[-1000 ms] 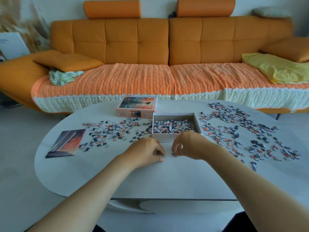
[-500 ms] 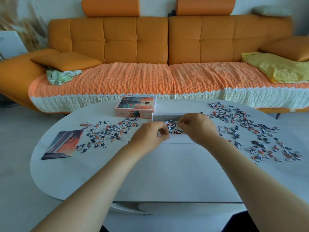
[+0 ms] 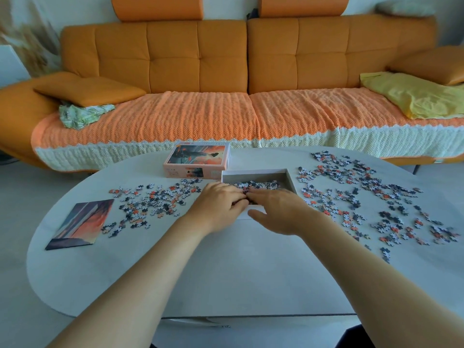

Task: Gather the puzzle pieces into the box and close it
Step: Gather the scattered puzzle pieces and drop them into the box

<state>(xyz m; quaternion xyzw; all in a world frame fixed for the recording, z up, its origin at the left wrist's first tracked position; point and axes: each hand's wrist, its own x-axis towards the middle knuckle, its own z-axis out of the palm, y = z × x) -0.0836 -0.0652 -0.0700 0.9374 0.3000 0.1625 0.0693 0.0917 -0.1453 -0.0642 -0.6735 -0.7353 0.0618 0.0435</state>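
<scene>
Over the box (image 3: 288, 178), my left hand (image 3: 218, 207) is curled, contents hidden; my right hand (image 3: 281, 212) is flat, holding nothing. Drop inside the walls. Loose pieces (image 3: 351, 197) remain on the table (image 3: 238, 272).

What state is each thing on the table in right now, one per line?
box: open, partly filled with pieces
lid: off, lying behind the box
loose pieces: scattered both sides of the box
picture card: flat
left hand: over the box's near edge
right hand: fingers spread, over the box's near edge
</scene>
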